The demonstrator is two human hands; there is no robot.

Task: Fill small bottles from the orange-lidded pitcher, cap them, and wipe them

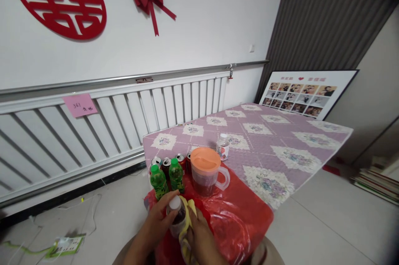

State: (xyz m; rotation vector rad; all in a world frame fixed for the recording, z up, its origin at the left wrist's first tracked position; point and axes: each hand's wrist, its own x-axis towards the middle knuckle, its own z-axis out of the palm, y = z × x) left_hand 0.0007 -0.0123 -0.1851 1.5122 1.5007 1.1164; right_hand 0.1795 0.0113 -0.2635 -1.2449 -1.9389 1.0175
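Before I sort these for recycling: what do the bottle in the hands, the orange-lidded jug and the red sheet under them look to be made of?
The bottle, held by the left hand and right hand, looks like clear plastic with a white cap; dark liquid shows through. The jug seems translucent plastic with a matte orange lid. The red sheet looks like thin glossy plastic film: it wrinkles and glints.

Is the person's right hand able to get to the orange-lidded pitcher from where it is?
Probably yes. The right hand holds a yellow cloth against the bottle, and nothing stands between it and the pitcher.
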